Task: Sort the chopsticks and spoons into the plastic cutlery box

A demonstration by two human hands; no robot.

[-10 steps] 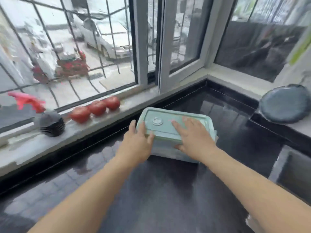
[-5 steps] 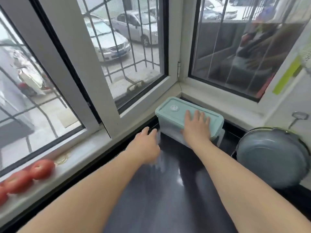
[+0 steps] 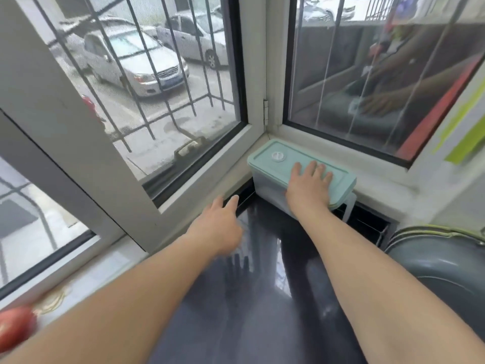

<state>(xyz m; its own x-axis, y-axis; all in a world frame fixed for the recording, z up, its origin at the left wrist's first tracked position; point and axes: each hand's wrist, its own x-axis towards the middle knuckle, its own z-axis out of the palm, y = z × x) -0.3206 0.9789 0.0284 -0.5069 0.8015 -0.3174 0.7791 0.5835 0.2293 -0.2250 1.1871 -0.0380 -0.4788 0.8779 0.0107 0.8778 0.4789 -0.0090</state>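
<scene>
The lidded plastic cutlery box [image 3: 278, 166] sits in the far window corner of the dark table [image 3: 262, 298], right hand [image 3: 308, 186] flat on it, left hand [image 3: 219, 227] open and empty; sorting looks finished, no loose cutlery visible

Glossy black countertop [image 3: 262, 298] — matt plastic lid [image 3: 265, 158]

— Where's the light from?
— Daylight through the windows [image 3: 162, 82], soft and grey; no hard shadows.
— Glare?
— A pale sheen and reflections on the black counter [image 3: 262, 298].
— Sharp?
— Mostly. The left hand [image 3: 217, 227] is slightly smeared, the tomato [image 3: 15, 329] blurred. Frame lines bow at the edges.
</scene>
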